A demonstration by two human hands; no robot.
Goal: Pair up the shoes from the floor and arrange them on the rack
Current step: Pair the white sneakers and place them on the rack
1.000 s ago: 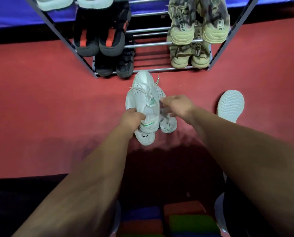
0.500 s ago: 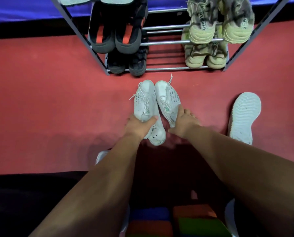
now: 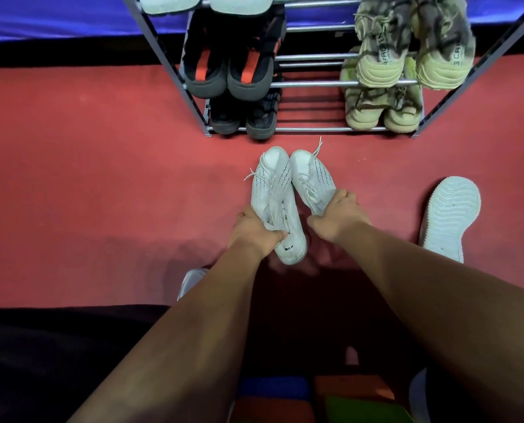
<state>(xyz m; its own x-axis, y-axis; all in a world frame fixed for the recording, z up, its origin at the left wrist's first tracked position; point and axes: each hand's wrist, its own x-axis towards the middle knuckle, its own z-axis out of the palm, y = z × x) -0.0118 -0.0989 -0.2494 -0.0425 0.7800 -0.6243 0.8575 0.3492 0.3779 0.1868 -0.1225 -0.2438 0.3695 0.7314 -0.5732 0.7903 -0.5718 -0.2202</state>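
Just in front of the metal-tube shoe rack with dark slanted side frames, on the red carpeted floor, the person holds a pair of white perforated lace-up sneakers side by side, toes pointing toward the rack. The left hand is wrapped around the heel end of the left white sneaker, thumb over its collar; the right hand is closed on the rear of the right white sneaker. Whether the soles rest on the floor or hang just above it cannot be told. On the rack, black sneakers with orange stripes fill the left side of the middle tier, darker black shoes sit below them, and olive camouflage-pattern sneakers occupy the right side on two tiers; the middle of each tier looks open. To the right of the rack's near corner, one pale mint sneaker lying sole-up waits on the floor, and part of another pale shoe shows beside the left forearm. The risks, as I judge them: loose laces trailing off the right sneaker could snag a rail as the pair goes in; the heel-only grips could let a toe droop and slip between the tubes; and crowding the gap could nudge the neighbouring pairs off their rails.
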